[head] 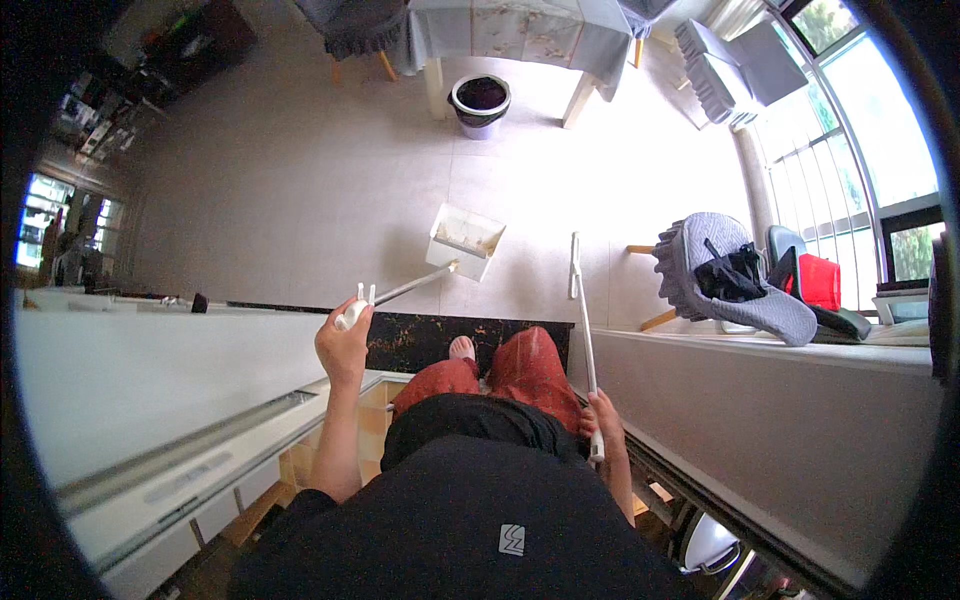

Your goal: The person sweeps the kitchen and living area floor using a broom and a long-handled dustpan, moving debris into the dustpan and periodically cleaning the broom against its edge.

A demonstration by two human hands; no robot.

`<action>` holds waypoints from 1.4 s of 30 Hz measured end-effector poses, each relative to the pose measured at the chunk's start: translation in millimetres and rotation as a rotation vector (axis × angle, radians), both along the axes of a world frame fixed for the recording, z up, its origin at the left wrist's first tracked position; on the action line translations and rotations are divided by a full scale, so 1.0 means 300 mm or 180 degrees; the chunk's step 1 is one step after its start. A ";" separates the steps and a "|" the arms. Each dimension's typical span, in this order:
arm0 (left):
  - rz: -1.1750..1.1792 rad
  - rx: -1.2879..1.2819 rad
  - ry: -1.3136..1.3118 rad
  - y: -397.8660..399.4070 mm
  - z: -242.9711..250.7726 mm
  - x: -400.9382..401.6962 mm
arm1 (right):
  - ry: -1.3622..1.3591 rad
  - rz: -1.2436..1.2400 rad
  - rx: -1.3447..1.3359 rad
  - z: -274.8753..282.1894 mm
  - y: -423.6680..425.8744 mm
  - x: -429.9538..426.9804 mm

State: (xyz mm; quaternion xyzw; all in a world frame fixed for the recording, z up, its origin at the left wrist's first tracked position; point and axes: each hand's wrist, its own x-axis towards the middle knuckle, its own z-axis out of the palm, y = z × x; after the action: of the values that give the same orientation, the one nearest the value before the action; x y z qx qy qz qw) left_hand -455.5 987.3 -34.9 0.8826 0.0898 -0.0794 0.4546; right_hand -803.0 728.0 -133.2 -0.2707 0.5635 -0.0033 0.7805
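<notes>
My left hand point(345, 341) is closed around the white grip at the top of a long-handled dustpan point(466, 241). Its pale pan lies ahead of me over the light floor, with some debris inside. On the other side, my right hand point(604, 420) holds the lower end of a long white handle point(586, 337). That handle reaches forward to a narrow white head point(575, 262), seen edge-on, to the right of the dustpan; its exact kind cannot be told.
A lined waste bin point(480, 105) stands before a cloth-covered table point(517, 34). A grey-covered chair point(697, 270) holding a black item is at right. Low walls flank me, and a black threshold strip point(405, 341) crosses the floor at my feet.
</notes>
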 end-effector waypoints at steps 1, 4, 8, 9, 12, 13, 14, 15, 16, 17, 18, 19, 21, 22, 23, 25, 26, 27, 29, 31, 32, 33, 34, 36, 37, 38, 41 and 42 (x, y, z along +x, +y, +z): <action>-0.0021 0.0012 0.0008 -0.023 -0.014 0.033 | 0.0124 -0.0061 -0.0055 0.000 -0.027 0.024; 0.0159 0.0142 0.0087 -0.099 -0.066 0.093 | 0.0147 -0.0146 -0.0182 -0.020 -0.154 0.113; 0.0368 0.0100 0.0113 -0.233 -0.125 0.173 | 0.0310 0.0091 -0.0582 -0.066 -0.408 0.308; 0.0358 0.0127 0.0111 -0.249 -0.140 0.191 | 0.0221 0.0173 -0.0582 -0.098 -0.475 0.356; 0.0586 0.0137 0.0275 -0.363 -0.189 0.239 | 0.0171 0.0281 -0.0698 -0.149 -0.742 0.493; 0.0590 0.0188 0.0189 -0.408 -0.203 0.260 | 0.0276 0.0179 -0.0753 -0.189 -0.824 0.531; 0.0621 0.0182 0.0222 -0.459 -0.210 0.284 | 0.0328 0.0294 -0.0862 -0.227 -0.922 0.576; 0.0697 0.0185 0.0252 -0.515 -0.204 0.304 | 0.0369 0.0454 -0.0962 -0.264 -1.041 0.636; 0.0711 0.0234 0.0277 -0.563 -0.197 0.319 | 0.0283 0.0516 -0.1138 -0.323 -1.162 0.672; 0.0700 0.0256 0.0302 -0.598 -0.192 0.345 | 0.0182 0.0587 -0.1301 -0.375 -1.279 0.722; 0.0679 0.0275 0.0313 -0.631 -0.198 0.375 | 0.0177 0.0553 -0.1322 -0.405 -1.377 0.786; 0.0670 0.0330 0.0327 -0.655 -0.205 0.395 | 0.0190 0.0500 -0.1347 -0.435 -1.466 0.837; 0.0636 0.0638 0.0385 -0.736 -0.221 0.460 | 0.0257 0.0590 -0.1415 -0.565 -1.731 0.890; 0.0598 0.0793 0.0322 -0.756 -0.214 0.474 | 0.0324 0.0549 -0.1355 -0.573 -1.791 0.972; 0.0616 0.0838 0.0340 -0.788 -0.206 0.488 | 0.0410 0.0493 -0.1312 -0.563 -1.855 1.033; 0.0484 0.0981 0.0497 -0.863 -0.176 0.533 | 0.0627 0.0375 -0.1234 -0.585 -2.008 1.125; 0.0345 0.1036 0.0589 -0.886 -0.160 0.549 | 0.0647 0.0374 -0.1227 -0.609 -2.056 1.151; 0.0348 0.1071 0.0597 -0.912 -0.159 0.576 | 0.0648 0.0368 -0.1229 -0.618 -2.105 1.192; 0.0266 0.1141 0.0713 -0.943 -0.159 0.627 | 0.0743 0.0545 -0.1237 -0.599 -2.123 1.290; 0.0085 0.1154 0.0521 -0.911 -0.216 0.678 | 0.0838 0.0691 -0.1249 -0.590 -2.092 1.297; -0.0088 0.1127 0.0304 -0.893 -0.241 0.698 | 0.0858 0.0858 -0.1395 -0.624 -2.054 1.275; -0.0146 0.1138 0.0360 -0.921 -0.223 0.705 | 0.0863 0.1348 -0.1329 -0.642 -1.997 1.207; 0.0007 0.1129 0.0474 -0.983 -0.197 0.736 | 0.0848 0.1241 -0.1275 -0.672 -1.905 1.125; 0.0014 0.1103 0.0478 -0.990 -0.205 0.766 | 0.0998 0.1561 -0.1270 -0.635 -1.710 1.038; 0.0037 0.1089 0.0510 -0.965 -0.219 0.750 | 0.0956 0.1690 -0.1105 -0.569 -1.592 0.985; -0.0004 0.1136 0.0515 -0.970 -0.221 0.771 | 0.0900 0.1717 -0.0962 -0.491 -1.517 0.953; -0.0017 0.1204 0.0486 -0.975 -0.241 0.810 | 0.0709 0.1682 -0.0649 -0.303 -1.426 0.914; -0.0068 0.1243 0.0467 -0.980 -0.245 0.825 | 0.0617 0.1603 -0.0456 -0.269 -1.418 0.911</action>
State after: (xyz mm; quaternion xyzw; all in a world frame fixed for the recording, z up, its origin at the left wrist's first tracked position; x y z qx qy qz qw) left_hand -207.9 693.4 -108.5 0.9467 0.1270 -0.1294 0.2663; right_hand -529.5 302.5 -214.0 -0.4559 0.5487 0.1769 0.6781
